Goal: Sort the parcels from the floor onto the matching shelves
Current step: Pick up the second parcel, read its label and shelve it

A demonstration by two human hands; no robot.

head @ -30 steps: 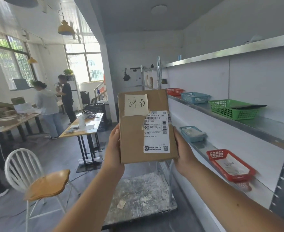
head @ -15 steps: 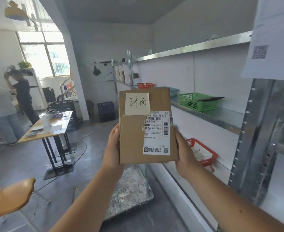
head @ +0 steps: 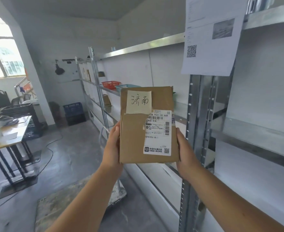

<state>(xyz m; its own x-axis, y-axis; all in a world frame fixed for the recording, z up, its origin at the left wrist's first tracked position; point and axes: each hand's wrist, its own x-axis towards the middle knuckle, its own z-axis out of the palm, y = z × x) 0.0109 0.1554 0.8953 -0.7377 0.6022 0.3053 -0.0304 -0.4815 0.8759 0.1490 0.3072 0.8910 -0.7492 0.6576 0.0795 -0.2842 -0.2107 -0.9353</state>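
A flat brown cardboard parcel [head: 134,138] is held upright in front of me, with a yellow handwritten note at its top and a white shipping label on its right half. My left hand [head: 112,146] grips its left edge and my right hand [head: 185,149] grips its right edge, fingers hidden behind the parcel. Metal shelves [head: 255,131] run along the right wall, and a steel upright post [head: 199,123] stands just right of the parcel.
A printed sheet with a QR code [head: 211,36] hangs on the post. A red basket [head: 109,84] and a teal basket [head: 126,86] sit on a far shelf. A wooden table [head: 5,136] and dark crates [head: 74,113] stand on the left. A dirty mat [head: 67,201] lies on the floor.
My view has swung right and nearer the shelving: the upright post and hanging sheet now fill the right side, and the green and near red baskets are out of sight. Both hands keep holding the parcel.
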